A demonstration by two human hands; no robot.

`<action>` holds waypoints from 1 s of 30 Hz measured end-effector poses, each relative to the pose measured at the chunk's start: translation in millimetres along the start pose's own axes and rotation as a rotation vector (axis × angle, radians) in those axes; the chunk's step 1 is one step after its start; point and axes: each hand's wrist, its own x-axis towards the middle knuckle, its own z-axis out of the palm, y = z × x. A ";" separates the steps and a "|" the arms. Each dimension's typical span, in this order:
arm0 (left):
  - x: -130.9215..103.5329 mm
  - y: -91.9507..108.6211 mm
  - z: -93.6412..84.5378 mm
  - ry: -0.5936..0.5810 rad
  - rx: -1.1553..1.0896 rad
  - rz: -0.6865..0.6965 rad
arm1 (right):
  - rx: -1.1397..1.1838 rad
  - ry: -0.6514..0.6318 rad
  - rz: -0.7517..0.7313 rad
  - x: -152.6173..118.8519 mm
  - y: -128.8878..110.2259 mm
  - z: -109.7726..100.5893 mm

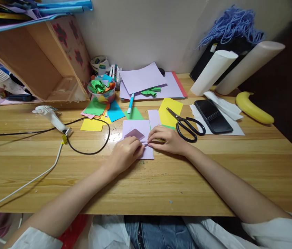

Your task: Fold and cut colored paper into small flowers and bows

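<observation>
Near the middle of the table lies a pale purple paper (pixel 147 153), with another purple sheet (pixel 138 124) just behind it and a darker purple folded shape on top. My left hand (pixel 126 154) is closed, its fingertips pinching the left part of a small purple paper piece (pixel 145 143). From the right, my right hand (pixel 168 139) pinches the same piece, fingertips close to the left ones. A yellowish item shows partly under the right fingers; what it is cannot be made out.
Black-handled scissors (pixel 187 128), a phone (pixel 213 116) and a banana (pixel 254 108) lie to the right. Coloured papers (pixel 95 106), a bowl of scraps (pixel 101 88) and a looped black cable (pixel 109 136) are to the left. Purple sheets (pixel 143 79) lie behind.
</observation>
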 end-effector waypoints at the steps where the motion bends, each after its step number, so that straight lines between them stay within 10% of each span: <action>1: 0.2 0.4 0.0 -0.001 0.001 -0.009 | -0.009 0.002 0.004 0.2 -0.1 0.7; 30: 2.0 7.7 7.7 -0.009 0.100 -0.199 | -0.103 0.109 0.334 0.0 -12.8 10.5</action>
